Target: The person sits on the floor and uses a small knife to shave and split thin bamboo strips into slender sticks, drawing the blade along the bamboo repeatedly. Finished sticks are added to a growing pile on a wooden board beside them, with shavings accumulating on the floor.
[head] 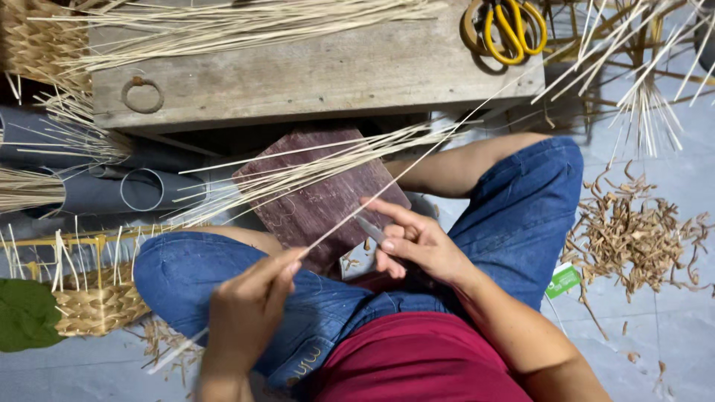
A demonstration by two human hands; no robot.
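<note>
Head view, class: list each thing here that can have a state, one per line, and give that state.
Thin strip: pinched by left hand, blade against it.
Small blade: gripped in right hand.
Yellow scissors: closed, on wooden bench.
Grey pipe: lying, open-ended.
Shavings: scattered on floor.

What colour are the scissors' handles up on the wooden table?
Yellow. The scissors show in the head view, at the top.
</note>
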